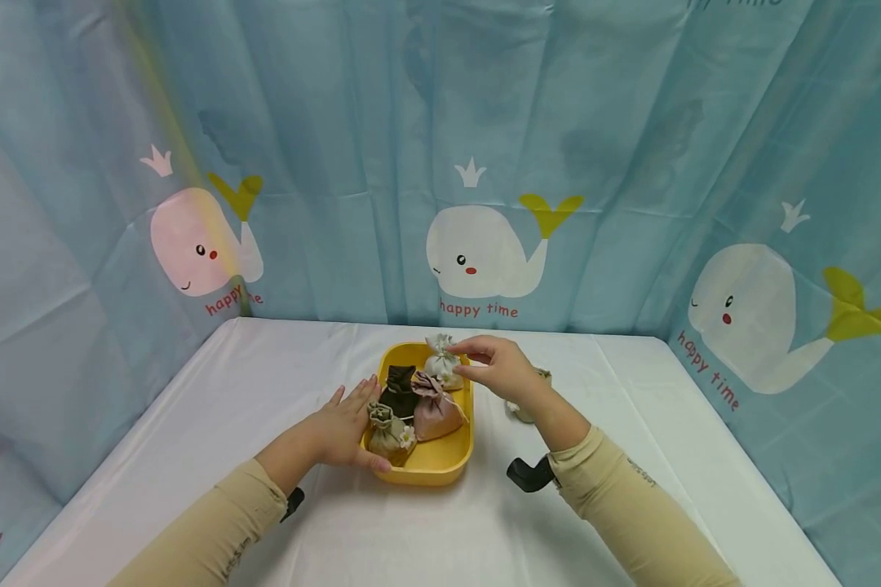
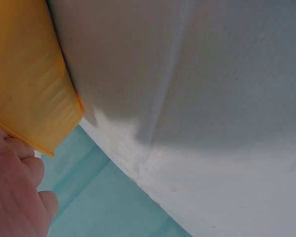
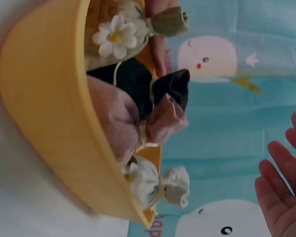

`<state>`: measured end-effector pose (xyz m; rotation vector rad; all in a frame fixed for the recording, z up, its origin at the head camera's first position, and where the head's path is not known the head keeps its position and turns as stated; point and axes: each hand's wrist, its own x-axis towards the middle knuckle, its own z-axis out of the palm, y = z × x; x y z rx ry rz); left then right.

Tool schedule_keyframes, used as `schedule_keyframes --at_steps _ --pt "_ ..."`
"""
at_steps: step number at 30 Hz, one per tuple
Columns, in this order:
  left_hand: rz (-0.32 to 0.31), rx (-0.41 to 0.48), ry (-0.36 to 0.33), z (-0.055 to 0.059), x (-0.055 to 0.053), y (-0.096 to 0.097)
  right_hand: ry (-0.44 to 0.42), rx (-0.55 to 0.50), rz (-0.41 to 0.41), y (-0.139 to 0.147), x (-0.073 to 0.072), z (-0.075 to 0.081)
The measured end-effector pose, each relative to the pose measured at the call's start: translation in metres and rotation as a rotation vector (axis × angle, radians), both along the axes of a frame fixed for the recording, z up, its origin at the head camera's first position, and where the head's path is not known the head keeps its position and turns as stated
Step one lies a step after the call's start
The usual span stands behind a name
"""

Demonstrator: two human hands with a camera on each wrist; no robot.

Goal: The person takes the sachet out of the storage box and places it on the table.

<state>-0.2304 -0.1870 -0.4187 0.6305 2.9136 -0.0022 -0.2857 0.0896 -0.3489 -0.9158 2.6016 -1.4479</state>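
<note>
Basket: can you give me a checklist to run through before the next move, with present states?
1. Basket upright on table: ok.
2. Left hand touching basket: ok.
3. Right hand clear of white pouch: ok, right wrist view shows a gap.
4. Dark pouch, pink pouch, green pouch and white pouch inside: ok.
5. Fifth pouch inside: not ok, lies on table.
6. Fifth pouch tied: cannot tell, right arm partly hides it.

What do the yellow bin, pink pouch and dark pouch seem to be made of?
Yellow bin: likely plastic, smooth with a low sheen; rounded corners and an even rim suggest moulding. Pink pouch: apparently matte fabric, judging by its soft creases and gathered neck. Dark pouch: probably cloth too, faintly glossy on its folds; exact weave unclear.
</note>
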Motion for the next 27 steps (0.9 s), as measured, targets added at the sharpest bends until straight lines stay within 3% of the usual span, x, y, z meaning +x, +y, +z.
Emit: schedule_keyframes --at_steps 10,17,27 --pt "0.003 0.014 -0.004 0.000 -0.001 0.000 -0.052 0.024 0.138 -0.025 -0.007 -0.003" --pt "-0.004 0.024 -0.009 0.000 0.000 0.000 -0.148 0.055 0.312 -0.047 -0.010 -0.012" --pt "0.017 0.024 -0.021 0.000 0.001 -0.001 -0.142 0.150 0.501 -0.072 -0.012 -0.014"
